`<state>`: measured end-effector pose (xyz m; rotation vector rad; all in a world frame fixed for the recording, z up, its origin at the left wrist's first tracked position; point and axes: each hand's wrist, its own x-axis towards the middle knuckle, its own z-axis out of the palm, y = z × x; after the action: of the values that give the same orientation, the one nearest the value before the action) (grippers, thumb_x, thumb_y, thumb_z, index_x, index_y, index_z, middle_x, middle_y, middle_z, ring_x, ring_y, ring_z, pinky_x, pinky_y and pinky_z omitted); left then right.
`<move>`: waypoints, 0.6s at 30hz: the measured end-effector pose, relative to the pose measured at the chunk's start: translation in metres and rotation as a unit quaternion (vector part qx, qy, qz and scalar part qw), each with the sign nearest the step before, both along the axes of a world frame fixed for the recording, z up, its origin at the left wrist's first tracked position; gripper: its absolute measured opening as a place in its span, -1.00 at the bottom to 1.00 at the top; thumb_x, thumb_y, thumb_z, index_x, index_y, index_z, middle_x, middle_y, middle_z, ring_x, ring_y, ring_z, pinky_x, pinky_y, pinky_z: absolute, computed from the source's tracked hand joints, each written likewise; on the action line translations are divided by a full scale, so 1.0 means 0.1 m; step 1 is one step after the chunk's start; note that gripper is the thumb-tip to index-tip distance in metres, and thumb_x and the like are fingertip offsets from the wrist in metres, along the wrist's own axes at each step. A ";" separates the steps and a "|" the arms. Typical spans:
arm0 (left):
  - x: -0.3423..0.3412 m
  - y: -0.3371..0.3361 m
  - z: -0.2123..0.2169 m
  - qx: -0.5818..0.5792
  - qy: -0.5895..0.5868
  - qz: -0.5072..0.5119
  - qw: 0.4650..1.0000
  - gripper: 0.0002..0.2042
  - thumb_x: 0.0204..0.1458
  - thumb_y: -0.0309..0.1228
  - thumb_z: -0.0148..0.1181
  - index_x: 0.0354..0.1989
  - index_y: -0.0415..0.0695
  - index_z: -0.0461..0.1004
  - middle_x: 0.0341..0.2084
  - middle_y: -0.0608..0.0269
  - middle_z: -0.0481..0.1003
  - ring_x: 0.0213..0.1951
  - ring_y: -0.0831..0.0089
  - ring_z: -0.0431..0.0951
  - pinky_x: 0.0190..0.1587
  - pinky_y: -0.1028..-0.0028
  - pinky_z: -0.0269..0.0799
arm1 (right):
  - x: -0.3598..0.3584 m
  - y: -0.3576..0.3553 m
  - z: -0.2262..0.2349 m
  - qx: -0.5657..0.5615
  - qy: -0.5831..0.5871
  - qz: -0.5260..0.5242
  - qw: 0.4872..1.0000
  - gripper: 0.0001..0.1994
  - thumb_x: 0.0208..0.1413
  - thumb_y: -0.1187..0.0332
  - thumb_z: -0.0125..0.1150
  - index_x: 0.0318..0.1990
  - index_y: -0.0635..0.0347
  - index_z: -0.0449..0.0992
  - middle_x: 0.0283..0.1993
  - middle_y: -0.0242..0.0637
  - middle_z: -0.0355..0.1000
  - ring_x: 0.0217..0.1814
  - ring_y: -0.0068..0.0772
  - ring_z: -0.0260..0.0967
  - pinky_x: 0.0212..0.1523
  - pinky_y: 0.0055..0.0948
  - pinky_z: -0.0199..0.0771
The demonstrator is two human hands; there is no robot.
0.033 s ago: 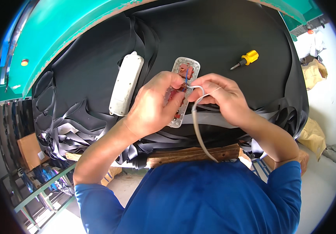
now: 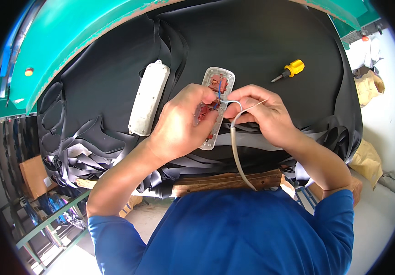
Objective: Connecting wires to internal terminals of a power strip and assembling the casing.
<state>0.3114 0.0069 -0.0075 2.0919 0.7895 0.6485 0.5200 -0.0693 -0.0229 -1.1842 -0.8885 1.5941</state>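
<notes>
On black cloth (image 2: 261, 36), the left hand (image 2: 181, 126) grips an opened power-strip base (image 2: 215, 87) with reddish contacts; the right hand (image 2: 264, 114) pinches its grey cable (image 2: 236, 151). A white plastic cover (image 2: 149, 98) lies left, a yellow-handled screwdriver (image 2: 290, 70) right, crumpled brown paper bags (image 2: 367, 87) beyond.

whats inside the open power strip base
Inside the open base show reddish-brown contact blocks and a thin blue wire. The left hand and right hand cover its middle, so the rest is hidden.
</notes>
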 end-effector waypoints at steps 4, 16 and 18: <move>0.05 0.01 -0.11 0.127 -0.003 -0.017 0.992 -0.71 -0.11 -0.63 0.39 -0.22 -0.22 0.43 -0.34 0.12 0.48 -0.36 0.20 0.57 -0.36 0.36 0.51 | 0.04 0.04 0.04 -0.012 -0.014 0.051 0.999 -0.83 0.30 0.49 0.07 -0.06 0.28 0.56 -0.16 -0.29 0.53 -0.16 -0.57 0.48 -0.13 -0.53 0.57; 0.08 -0.09 -0.27 0.170 -0.072 0.016 0.983 -0.77 -0.19 -0.65 0.37 -0.36 -0.20 0.47 -0.39 0.14 0.53 -0.33 0.12 0.58 -0.22 0.24 0.54 | -0.04 0.20 0.04 0.238 -0.254 0.049 0.936 -0.82 0.15 0.66 0.16 -0.12 0.27 0.53 -0.18 -0.35 0.43 -0.29 -0.66 0.38 -0.36 -0.64 0.39; 0.08 -0.09 -0.28 0.173 -0.081 0.016 0.981 -0.78 -0.17 -0.65 0.36 -0.35 -0.20 0.47 -0.40 0.13 0.53 -0.32 0.12 0.60 -0.12 0.20 0.54 | -0.04 0.24 0.05 0.297 -0.305 0.067 0.902 -0.78 0.10 0.67 0.20 -0.12 0.22 0.54 -0.24 -0.30 0.41 -0.32 -0.54 0.39 -0.38 -0.54 0.39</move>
<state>0.3198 -0.0024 -0.0351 2.3026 0.6555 1.0203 0.5160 -0.0453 -0.0181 -1.1868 -1.7476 0.9127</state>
